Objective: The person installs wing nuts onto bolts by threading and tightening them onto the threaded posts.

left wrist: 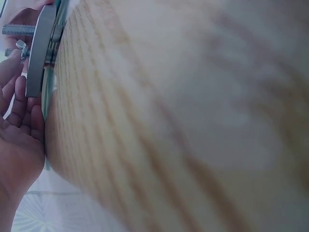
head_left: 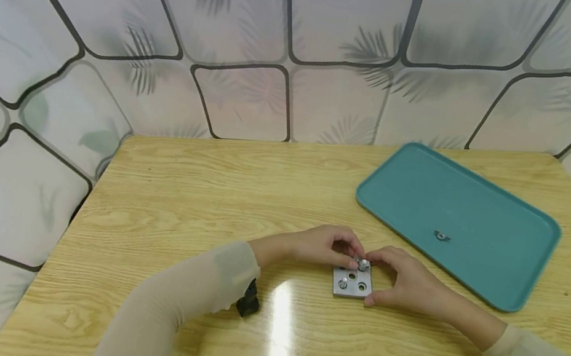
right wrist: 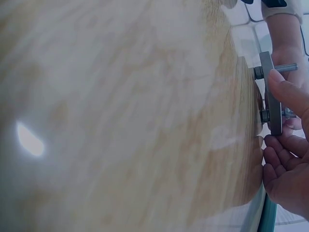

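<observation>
The right hand (right wrist: 292, 166) is gripping the plate (right wrist: 274, 104); a threaded bolt (right wrist: 288, 67) is jutting from its face.

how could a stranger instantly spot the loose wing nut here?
Find the blue-green tray at the right of the wooden table. Near its front edge lies the small silvery wing nut. It sits alone there, unlike the second wing nut on a bolt of the metal plate.

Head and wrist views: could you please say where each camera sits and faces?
Head: head-worn, facing forward and down at the metal plate; left hand and right hand show.
Left wrist: wrist-worn, facing across the wooden tabletop; both hands show.
Right wrist: wrist-worn, facing likewise; both hands show.
Wrist views share the metal plate, edge-on.
</observation>
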Available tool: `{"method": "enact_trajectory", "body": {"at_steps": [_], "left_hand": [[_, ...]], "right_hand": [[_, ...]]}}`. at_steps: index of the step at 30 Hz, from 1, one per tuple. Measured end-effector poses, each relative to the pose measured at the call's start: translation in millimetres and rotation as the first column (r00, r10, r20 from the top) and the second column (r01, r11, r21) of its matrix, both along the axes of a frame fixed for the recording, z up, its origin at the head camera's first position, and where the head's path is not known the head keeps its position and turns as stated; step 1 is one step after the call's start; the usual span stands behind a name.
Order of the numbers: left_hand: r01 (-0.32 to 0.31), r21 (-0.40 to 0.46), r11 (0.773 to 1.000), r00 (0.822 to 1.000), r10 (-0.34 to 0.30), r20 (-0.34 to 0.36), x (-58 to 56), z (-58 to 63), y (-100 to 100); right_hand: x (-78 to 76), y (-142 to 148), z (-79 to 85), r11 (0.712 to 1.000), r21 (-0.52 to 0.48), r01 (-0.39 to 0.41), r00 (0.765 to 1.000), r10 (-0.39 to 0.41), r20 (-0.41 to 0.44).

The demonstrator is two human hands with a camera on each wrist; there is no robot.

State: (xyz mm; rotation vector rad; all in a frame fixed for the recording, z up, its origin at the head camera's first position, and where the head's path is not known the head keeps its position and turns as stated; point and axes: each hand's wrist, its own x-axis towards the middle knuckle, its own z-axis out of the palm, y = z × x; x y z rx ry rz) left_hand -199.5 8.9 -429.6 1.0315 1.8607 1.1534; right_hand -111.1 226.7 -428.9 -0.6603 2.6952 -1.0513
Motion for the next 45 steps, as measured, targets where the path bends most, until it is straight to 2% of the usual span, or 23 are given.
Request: {"method": "enact_trajectory", "body": {"at_steps": [5, 9, 14, 20, 24, 29, 36, 45], "left_hand": [[-0.053, -0.021, 0.998, 0.999, 0.053, -0.012, -0.2, -0.7, 1.4], [-0.071, -0.028, 0.997, 0.997, 0.071, -0.019, 0.1, -1.3, 2.5], [-0.058, -0.013, 0.998, 0.998, 0.058, -0.03, 0.7, -1.1, 2.1], [-0.01, -0.009, 1.0, 1.0, 0.01, 0.001, 1.0, -0.7, 1.2], [0.01, -0.013, 1.0, 0.999, -0.011, -0.033, 1.4, 0.3, 1.3], [-0.012, -0.017, 1.0, 0.999, 0.011, -0.043, 0.8, 1.4, 1.8], [-0.053, -0.021, 0.998, 0.999, 0.053, -0.013, 0.0, 2.0, 2.8], [-0.033, -0.015, 0.999, 0.999, 0.032, -0.02, 0.6, -0.3, 3.6]], "right_hand": [[-0.6, -0.3, -0.7, 1.0, 0.006, -0.007, 0.999, 0.007, -0.031], [-0.3, -0.4, -0.2, 1.0, 0.003, -0.007, 1.0, 0.007, -0.023], [0.1, -0.3, -0.4, 1.0, 0.005, -0.003, 1.0, 0.003, -0.012], [0.8, 0.3, 0.3, 1.0, 0.016, 0.009, 1.0, -0.009, 0.009], [0.4, 0.5, 0.0, 1.0, 0.015, 0.007, 1.0, -0.008, 0.005], [-0.4, 0.3, -0.2, 1.0, 0.006, 0.004, 1.0, -0.004, -0.007], [-1.5, 0.3, 0.9, 1.0, 0.003, -0.005, 1.0, 0.005, -0.028], [-1.2, 0.5, -1.9, 1.0, -0.003, -0.006, 0.999, 0.006, -0.035]]}}
